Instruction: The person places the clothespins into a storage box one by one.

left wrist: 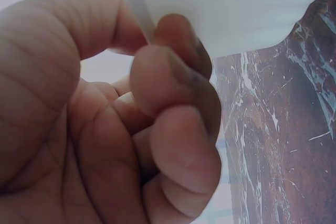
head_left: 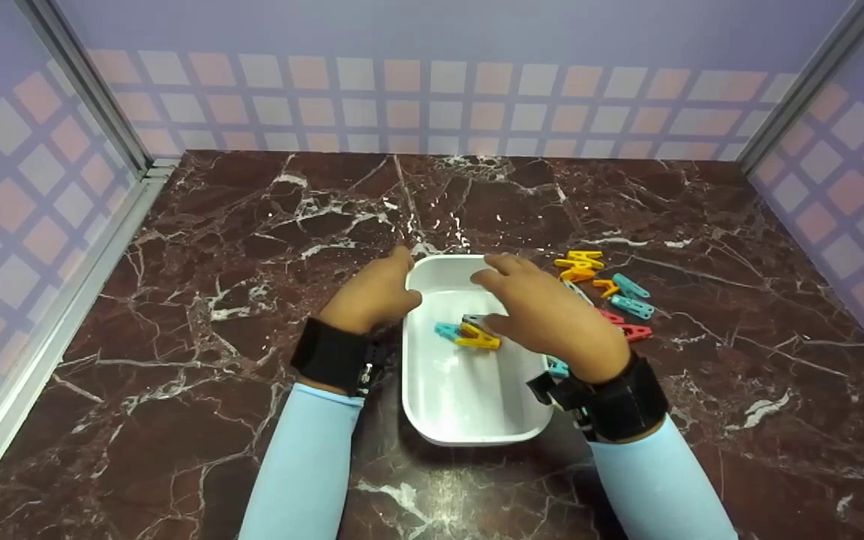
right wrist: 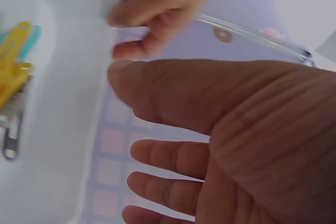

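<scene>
My left hand (head_left: 376, 292) pinches the left rim of a white plastic tray (head_left: 462, 405) between thumb and fingers. In the left wrist view the fingertips (left wrist: 173, 145) curl against the tray's wall. Over the tray's right side hovers my right hand (head_left: 559, 319), fingers spread and holding nothing. Its thumb (right wrist: 173, 90) stands apart from the fingers in the right wrist view. Inside the tray lie a teal clothespin (head_left: 447, 330), a yellow clothespin (head_left: 480, 340) and a grey clothespin (head_left: 472, 320), bunched together. The right hand partly covers the grey one.
Right of the tray lies a loose group of clothespins: yellow clothespins (head_left: 580, 259), teal clothespins (head_left: 632, 306) and red clothespins (head_left: 636, 332), partly behind my right hand. Another teal clothespin (head_left: 556, 367) sits by the tray's right wall. Tile-patterned panels (head_left: 447, 75) enclose the dark marble tabletop (head_left: 199, 405).
</scene>
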Action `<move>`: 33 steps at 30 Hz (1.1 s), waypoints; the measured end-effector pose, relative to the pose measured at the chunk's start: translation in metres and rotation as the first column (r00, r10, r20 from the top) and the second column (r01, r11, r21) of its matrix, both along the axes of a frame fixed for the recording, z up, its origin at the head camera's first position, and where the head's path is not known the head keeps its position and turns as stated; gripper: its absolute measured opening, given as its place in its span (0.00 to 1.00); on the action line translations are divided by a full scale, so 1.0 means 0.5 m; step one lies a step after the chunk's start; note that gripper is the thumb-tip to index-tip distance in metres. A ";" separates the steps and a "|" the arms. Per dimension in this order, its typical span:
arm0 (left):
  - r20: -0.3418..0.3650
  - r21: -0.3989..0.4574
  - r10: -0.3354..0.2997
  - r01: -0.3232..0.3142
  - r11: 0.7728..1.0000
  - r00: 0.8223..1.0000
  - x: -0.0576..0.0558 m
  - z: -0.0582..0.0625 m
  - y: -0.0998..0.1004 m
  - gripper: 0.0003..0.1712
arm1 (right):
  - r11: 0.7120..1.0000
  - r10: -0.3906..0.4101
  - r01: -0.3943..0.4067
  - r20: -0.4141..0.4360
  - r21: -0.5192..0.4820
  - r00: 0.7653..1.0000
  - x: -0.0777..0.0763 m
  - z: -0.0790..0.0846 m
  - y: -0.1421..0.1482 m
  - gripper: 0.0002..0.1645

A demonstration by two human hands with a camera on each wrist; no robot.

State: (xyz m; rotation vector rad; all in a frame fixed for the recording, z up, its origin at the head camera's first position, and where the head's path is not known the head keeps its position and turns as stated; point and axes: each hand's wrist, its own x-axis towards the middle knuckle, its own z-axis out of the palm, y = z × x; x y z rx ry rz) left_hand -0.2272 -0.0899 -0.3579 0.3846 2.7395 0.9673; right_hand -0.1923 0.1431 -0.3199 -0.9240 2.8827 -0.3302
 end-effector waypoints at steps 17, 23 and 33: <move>0.005 0.003 0.004 -0.004 1.000 1.000 -0.001 0.000 0.004 0.27 | 0.959 -0.275 0.279 0.095 -0.039 0.957 -0.082 -0.032 0.144 0.25; 0.000 -0.024 -0.003 0.003 1.000 1.000 -0.002 0.000 0.003 0.27 | 0.941 -0.328 0.337 0.190 -0.015 0.925 -0.111 -0.069 0.166 0.12; -0.001 -0.012 -0.002 0.002 1.000 1.000 -0.002 -0.003 0.001 0.27 | 0.931 -0.356 0.365 0.239 0.008 0.903 -0.132 -0.112 0.168 0.20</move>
